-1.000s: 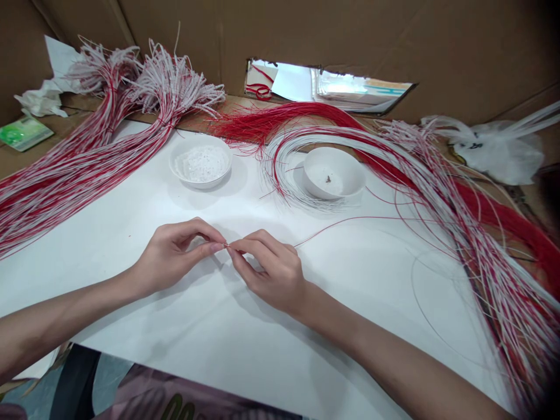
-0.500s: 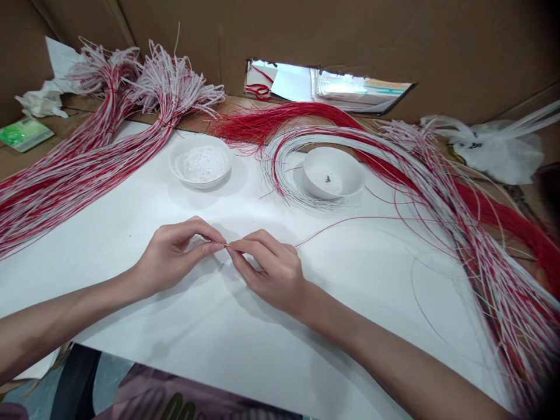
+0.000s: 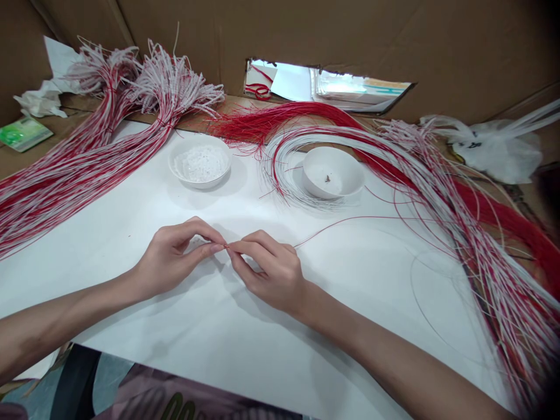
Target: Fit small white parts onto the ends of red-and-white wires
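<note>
My left hand (image 3: 172,256) and my right hand (image 3: 269,268) meet fingertip to fingertip above the white sheet (image 3: 196,338). Each has thumb and forefinger pinched on the end of a thin red wire (image 3: 336,221), of which only a tiny bit shows between them. From behind my right hand the wire runs off to the right. Beyond my hands stand a white bowl of small white pieces (image 3: 200,165) and, to its right, a second white bowl (image 3: 335,175) with a small dark bit inside.
Bundles of red and white wires (image 3: 100,157) lie at the left. More red and white wires (image 3: 490,251) curve along the right side. Cardboard (image 3: 196,29) rises behind, with a cut-out slot. A plastic bag (image 3: 499,151) lies at the back right.
</note>
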Motion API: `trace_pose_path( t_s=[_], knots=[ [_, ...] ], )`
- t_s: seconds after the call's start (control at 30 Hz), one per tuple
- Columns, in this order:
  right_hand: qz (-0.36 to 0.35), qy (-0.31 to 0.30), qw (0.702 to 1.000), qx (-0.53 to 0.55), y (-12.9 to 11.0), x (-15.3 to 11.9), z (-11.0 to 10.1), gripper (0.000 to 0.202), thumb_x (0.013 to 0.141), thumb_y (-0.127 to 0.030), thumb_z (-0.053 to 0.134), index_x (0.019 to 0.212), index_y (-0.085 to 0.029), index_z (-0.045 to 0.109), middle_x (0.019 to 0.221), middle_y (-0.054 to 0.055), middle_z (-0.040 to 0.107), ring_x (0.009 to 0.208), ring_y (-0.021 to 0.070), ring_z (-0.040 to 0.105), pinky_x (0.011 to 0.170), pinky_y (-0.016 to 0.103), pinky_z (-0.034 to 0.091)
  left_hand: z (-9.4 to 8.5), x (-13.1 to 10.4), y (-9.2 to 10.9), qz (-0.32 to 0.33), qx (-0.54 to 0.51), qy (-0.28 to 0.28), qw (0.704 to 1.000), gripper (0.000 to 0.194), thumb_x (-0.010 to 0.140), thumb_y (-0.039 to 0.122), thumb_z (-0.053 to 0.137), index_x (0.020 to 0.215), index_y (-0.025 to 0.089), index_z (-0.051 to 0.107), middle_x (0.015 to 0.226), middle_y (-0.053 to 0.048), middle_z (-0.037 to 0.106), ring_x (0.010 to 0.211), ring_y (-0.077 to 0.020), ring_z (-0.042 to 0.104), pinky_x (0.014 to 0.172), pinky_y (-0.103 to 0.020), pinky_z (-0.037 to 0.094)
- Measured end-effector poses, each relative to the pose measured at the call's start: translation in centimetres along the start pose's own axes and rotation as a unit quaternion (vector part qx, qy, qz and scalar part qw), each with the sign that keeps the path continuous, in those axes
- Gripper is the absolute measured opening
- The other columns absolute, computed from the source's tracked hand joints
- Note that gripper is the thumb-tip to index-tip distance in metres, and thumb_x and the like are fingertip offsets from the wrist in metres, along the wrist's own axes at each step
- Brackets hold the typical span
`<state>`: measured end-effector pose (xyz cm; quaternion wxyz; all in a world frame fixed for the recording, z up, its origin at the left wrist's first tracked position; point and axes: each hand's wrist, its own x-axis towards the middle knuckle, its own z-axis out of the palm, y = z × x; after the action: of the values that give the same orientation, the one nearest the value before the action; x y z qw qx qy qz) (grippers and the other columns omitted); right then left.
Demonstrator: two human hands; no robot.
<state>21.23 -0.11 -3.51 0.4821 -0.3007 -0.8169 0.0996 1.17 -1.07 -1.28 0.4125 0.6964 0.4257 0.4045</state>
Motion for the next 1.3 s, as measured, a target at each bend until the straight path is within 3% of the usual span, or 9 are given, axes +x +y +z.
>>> trace_pose_path(
  t_s=[0.33, 0.63, 0.87, 1.17, 1.3],
  knots=[
    [0.004, -0.008, 1.000, -0.003, -0.03, -0.05, -0.05, 0.010, 0.084, -0.009, 0.064, 0.089, -0.017, 0.065, 0.077, -0.001, 0.067, 0.060, 0.0044, 0.059, 0.048, 0.017, 0.041, 0.00, 0.06, 0.05, 0.011, 0.004, 0.004, 1.000, 0.013, 0.086, 0.011, 0.065, 0.093, 0.021, 0.069, 0.088, -0.002, 0.069, 0.084, -0.0154, 0.063, 0.074, -0.030, 0.049],
    [0.010, -0.006, 1.000, -0.009, 0.04, -0.10, -0.12, 0.011, 0.089, -0.010, 0.060, 0.092, -0.019, 0.067, 0.079, -0.001, 0.071, 0.062, 0.0040, 0.062, 0.052, 0.017, 0.043, -0.10, 0.10, -0.17, 0.028, 0.082, 0.030, 0.996, 0.012, 0.083, 0.013, 0.069, 0.092, 0.020, 0.067, 0.087, -0.001, 0.068, 0.083, -0.0151, 0.063, 0.074, -0.030, 0.050],
    [0.009, -0.004, 1.000, -0.001, 0.12, -0.08, -0.07, 0.009, 0.087, -0.010, 0.063, 0.091, -0.017, 0.068, 0.080, 0.000, 0.071, 0.063, 0.0041, 0.063, 0.053, 0.016, 0.044, -0.01, 0.00, -0.21, 0.108, 0.144, 0.020, 0.983, 0.017, 0.083, 0.007, 0.067, 0.095, 0.020, 0.066, 0.085, 0.000, 0.070, 0.082, -0.0138, 0.063, 0.072, -0.028, 0.052],
    [0.030, 0.006, 0.999, -0.020, 0.03, -0.02, -0.10, 0.011, 0.089, -0.014, 0.062, 0.087, -0.020, 0.072, 0.067, -0.002, 0.056, 0.052, 0.0034, 0.048, 0.046, 0.016, 0.038, -0.01, 0.18, 0.20, 0.111, 0.157, -0.002, 0.981, 0.019, 0.086, 0.008, 0.061, 0.098, 0.021, 0.068, 0.086, 0.000, 0.073, 0.082, -0.0145, 0.065, 0.074, -0.028, 0.054],
    [0.039, 0.014, 0.999, -0.019, 0.00, 0.10, -0.05, 0.008, 0.089, -0.018, 0.064, 0.084, -0.019, 0.070, 0.065, -0.003, 0.056, 0.051, 0.0040, 0.047, 0.046, 0.018, 0.038, -0.12, 0.29, 0.17, 0.122, 0.182, 0.013, 0.976, 0.015, 0.085, 0.011, 0.064, 0.096, 0.021, 0.068, 0.085, -0.002, 0.073, 0.081, -0.0163, 0.065, 0.074, -0.031, 0.053]
  ],
)
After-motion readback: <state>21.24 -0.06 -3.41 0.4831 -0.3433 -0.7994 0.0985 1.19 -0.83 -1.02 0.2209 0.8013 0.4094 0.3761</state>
